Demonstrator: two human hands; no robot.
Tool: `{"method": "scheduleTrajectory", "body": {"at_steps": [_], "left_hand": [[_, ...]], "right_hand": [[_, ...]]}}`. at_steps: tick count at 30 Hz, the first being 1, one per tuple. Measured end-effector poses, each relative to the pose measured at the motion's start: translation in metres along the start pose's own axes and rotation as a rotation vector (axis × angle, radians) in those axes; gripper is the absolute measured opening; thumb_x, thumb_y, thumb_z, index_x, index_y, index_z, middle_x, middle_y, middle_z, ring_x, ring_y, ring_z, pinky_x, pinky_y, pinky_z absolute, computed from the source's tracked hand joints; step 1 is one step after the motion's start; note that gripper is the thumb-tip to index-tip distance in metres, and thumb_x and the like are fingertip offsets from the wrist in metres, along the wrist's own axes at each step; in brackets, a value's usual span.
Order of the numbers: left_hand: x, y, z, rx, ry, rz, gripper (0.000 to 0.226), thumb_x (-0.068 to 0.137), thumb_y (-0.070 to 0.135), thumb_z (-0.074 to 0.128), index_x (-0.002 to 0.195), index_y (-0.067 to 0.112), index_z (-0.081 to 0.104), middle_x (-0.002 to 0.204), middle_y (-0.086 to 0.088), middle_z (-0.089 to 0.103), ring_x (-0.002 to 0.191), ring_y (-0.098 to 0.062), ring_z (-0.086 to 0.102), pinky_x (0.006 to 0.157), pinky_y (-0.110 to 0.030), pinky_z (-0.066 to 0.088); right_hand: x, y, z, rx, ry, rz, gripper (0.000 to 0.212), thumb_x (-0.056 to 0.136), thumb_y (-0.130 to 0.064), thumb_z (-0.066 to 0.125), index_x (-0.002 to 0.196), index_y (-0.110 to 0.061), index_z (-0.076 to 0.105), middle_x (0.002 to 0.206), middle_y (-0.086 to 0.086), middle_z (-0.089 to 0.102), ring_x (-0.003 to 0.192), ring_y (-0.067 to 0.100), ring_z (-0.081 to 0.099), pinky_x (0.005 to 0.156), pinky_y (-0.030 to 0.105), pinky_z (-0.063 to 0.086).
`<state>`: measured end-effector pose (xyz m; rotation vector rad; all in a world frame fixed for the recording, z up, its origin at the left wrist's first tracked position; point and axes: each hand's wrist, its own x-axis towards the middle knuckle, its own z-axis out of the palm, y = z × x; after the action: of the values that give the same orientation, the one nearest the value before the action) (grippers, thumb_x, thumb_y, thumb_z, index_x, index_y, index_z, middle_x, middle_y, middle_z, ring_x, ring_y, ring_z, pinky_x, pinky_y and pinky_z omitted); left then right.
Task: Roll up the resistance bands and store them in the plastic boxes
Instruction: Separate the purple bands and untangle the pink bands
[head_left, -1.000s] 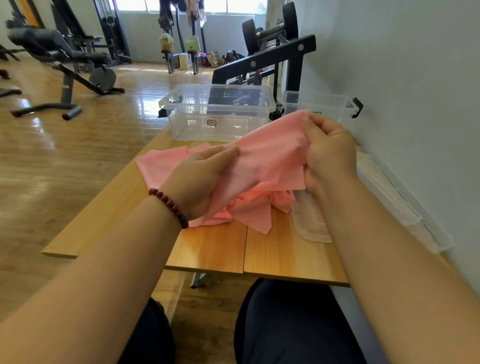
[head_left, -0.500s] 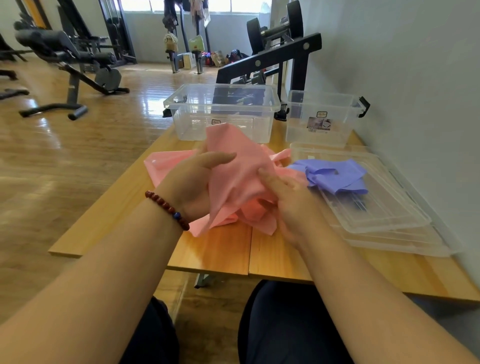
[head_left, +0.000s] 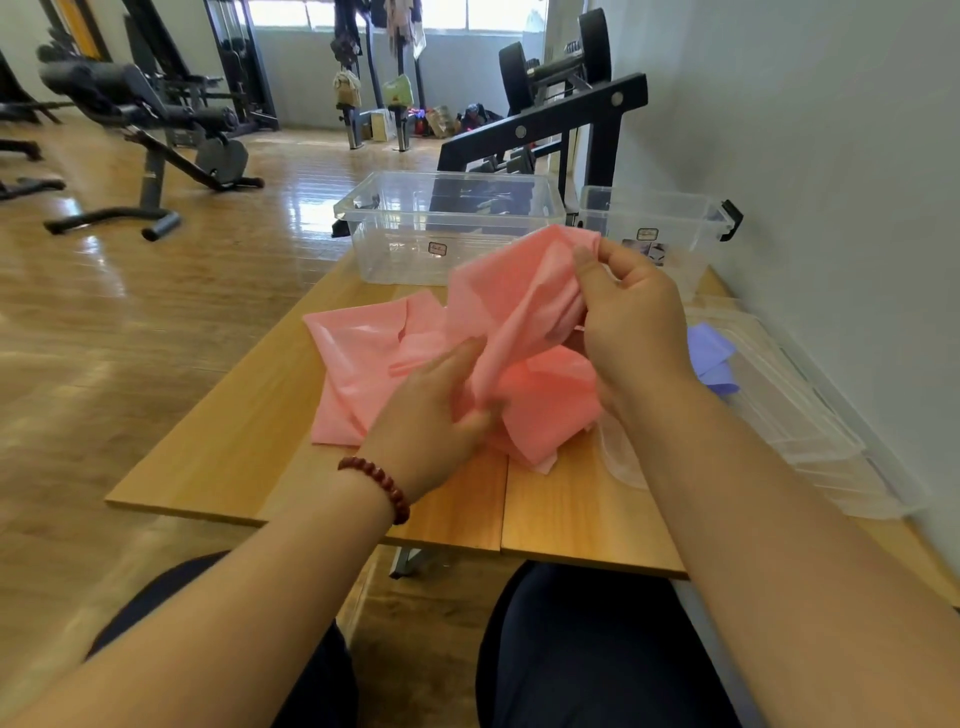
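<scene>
While the pink resistance band (head_left: 519, 332) lay bunched on the wooden table (head_left: 234, 457), the right hand (head_left: 634, 322) pinched its raised edge between thumb and fingers, and the left hand (head_left: 431, 426) gripped a lower fold with curled fingers. Two clear plastic boxes (head_left: 395, 228) stood behind it, and a purple band (head_left: 711, 353) lay at the right.

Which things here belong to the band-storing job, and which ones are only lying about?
Job: pink band, gripped by left hand and right hand; purple band; large clear box; small clear box.
Lying about: weight bench; dumbbell rack; hanging bags.
</scene>
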<state>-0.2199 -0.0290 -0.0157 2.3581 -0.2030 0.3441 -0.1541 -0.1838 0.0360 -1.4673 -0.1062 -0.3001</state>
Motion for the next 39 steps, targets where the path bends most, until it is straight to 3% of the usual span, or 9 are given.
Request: {"method": "scheduleTrajectory", "body": {"at_steps": [3, 8, 12, 16, 20, 25, 31, 35, 39], "left_hand": [[0.004, 0.006, -0.009, -0.336, 0.157, -0.110, 0.021, 0.101, 0.024, 0.048, 0.105, 0.018, 0.068, 0.082, 0.000, 0.073, 0.075, -0.004, 0.069, 0.073, -0.031, 0.059], [0.011, 0.024, -0.028, -0.931, 0.174, -0.352, 0.016, 0.099, 0.021, 0.054, 0.090, 0.017, 0.066, 0.087, -0.009, 0.070, 0.072, -0.023, 0.069, 0.056, -0.035, 0.059], [0.019, 0.033, -0.034, -1.327, 0.111, -0.550, 0.030, 0.097, 0.031, 0.056, 0.114, 0.008, 0.065, 0.102, -0.012, 0.072, 0.078, -0.024, 0.074, 0.061, -0.042, 0.061], [0.028, 0.037, -0.039, -1.333, -0.025, -0.567, 0.054, 0.101, 0.045, 0.040, 0.086, 0.011, 0.079, 0.098, -0.013, 0.075, 0.086, -0.025, 0.072, 0.071, -0.037, 0.060], [0.031, 0.033, -0.042, -1.222, -0.002, -0.544, 0.050, 0.085, 0.041, 0.067, 0.123, 0.010, 0.062, 0.116, -0.013, 0.067, 0.089, -0.025, 0.072, 0.064, -0.035, 0.060], [0.021, 0.027, -0.031, -0.708, 0.028, -0.487, 0.098, 0.057, 0.039, 0.085, 0.143, 0.030, 0.040, 0.110, -0.010, 0.067, 0.088, -0.027, 0.069, 0.075, -0.038, 0.059], [0.012, 0.024, -0.019, -0.444, -0.005, -0.422, 0.009, 0.087, 0.026, 0.071, 0.094, 0.025, 0.067, 0.095, 0.005, 0.066, 0.085, -0.009, 0.060, 0.063, -0.021, 0.049], [0.018, 0.022, -0.025, -0.616, 0.101, -0.440, 0.020, 0.093, 0.016, 0.063, 0.075, 0.021, 0.067, 0.074, 0.004, 0.066, 0.078, -0.016, 0.060, 0.078, -0.036, 0.056], [0.023, 0.031, -0.037, -1.032, 0.027, -0.469, 0.013, 0.095, 0.007, 0.057, 0.086, 0.012, 0.064, 0.073, -0.005, 0.068, 0.060, -0.015, 0.067, 0.052, -0.028, 0.058]], "right_hand": [[0.005, 0.000, -0.005, 0.045, -0.021, 0.071, 0.029, 0.099, -0.036, 0.054, 0.128, -0.034, 0.060, 0.127, 0.000, 0.064, 0.116, 0.027, 0.061, 0.094, 0.052, 0.054], [-0.001, 0.008, -0.016, 0.031, -0.068, 0.197, 0.039, 0.099, -0.025, 0.057, 0.137, -0.030, 0.052, 0.114, 0.001, 0.064, 0.080, 0.016, 0.061, 0.063, 0.026, 0.053], [-0.019, 0.016, -0.011, 0.268, -0.152, 0.363, 0.053, 0.089, -0.035, 0.066, 0.137, -0.019, 0.051, 0.111, 0.007, 0.070, 0.092, 0.022, 0.070, 0.080, 0.034, 0.059], [-0.041, 0.020, -0.007, 0.165, -0.388, 0.569, 0.090, 0.059, -0.074, 0.054, 0.121, -0.009, 0.062, 0.111, 0.013, 0.071, 0.105, 0.027, 0.068, 0.086, 0.039, 0.057], [-0.044, 0.017, -0.006, 0.250, -0.388, 0.398, 0.030, 0.082, -0.034, 0.069, 0.098, -0.008, 0.068, 0.093, 0.012, 0.071, 0.091, 0.027, 0.068, 0.086, 0.051, 0.056], [-0.029, 0.009, -0.004, -0.091, -0.152, -0.047, 0.012, 0.094, -0.018, 0.065, 0.086, -0.009, 0.066, 0.066, -0.002, 0.065, 0.062, 0.004, 0.063, 0.061, 0.021, 0.054], [-0.019, 0.005, -0.001, -0.254, -0.085, -0.169, 0.016, 0.097, -0.030, 0.061, 0.086, -0.021, 0.068, 0.067, -0.014, 0.057, 0.059, -0.001, 0.049, 0.058, 0.024, 0.042], [-0.014, 0.011, -0.003, -0.158, -0.016, 0.023, 0.017, 0.099, -0.035, 0.057, 0.108, -0.026, 0.069, 0.108, -0.006, 0.067, 0.102, 0.012, 0.061, 0.087, 0.036, 0.054], [-0.007, 0.007, -0.001, 0.064, 0.006, 0.163, 0.011, 0.100, -0.028, 0.056, 0.097, -0.029, 0.067, 0.110, 0.001, 0.066, 0.104, 0.023, 0.062, 0.084, 0.043, 0.058]]}}
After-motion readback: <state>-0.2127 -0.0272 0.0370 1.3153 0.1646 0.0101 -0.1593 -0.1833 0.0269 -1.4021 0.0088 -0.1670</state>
